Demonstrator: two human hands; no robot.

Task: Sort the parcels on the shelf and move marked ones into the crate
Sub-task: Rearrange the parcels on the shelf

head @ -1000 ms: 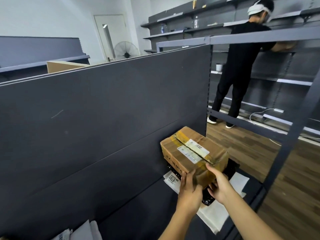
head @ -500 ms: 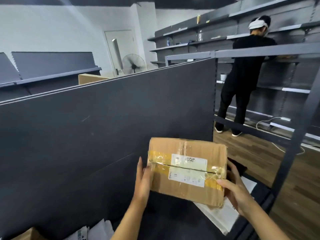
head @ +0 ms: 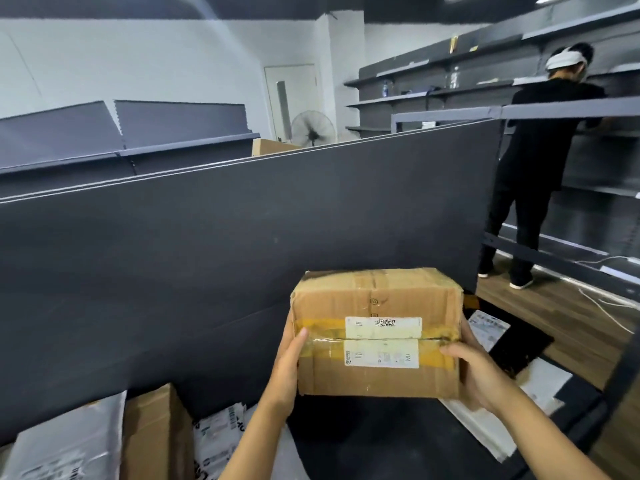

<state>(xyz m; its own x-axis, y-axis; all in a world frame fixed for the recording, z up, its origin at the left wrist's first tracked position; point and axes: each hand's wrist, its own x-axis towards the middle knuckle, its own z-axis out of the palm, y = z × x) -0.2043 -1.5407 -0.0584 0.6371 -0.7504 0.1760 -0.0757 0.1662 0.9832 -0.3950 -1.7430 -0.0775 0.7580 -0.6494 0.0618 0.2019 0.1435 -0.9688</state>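
- Box [head: 377,303] held in the air above the shelf [head: 363,441], label toward the camera.
- Grip of the left hand [head: 287,362] closed on the box at its 9 o'clock side, thumb on the tape.
- Grip of the right hand [head: 478,372] closed on its 3 o'clock side.
- Other parcels [head: 156,434] lie at 7 o'clock.

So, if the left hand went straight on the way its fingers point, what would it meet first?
Probably the shelf's grey back panel: the left hand holds the cardboard box by its side, fingers pointing past it. Depth is unclear.

Left grip [head: 289,367], right grip [head: 479,374] clasp the parcel [head: 377,337] between them; thumbs frontward.
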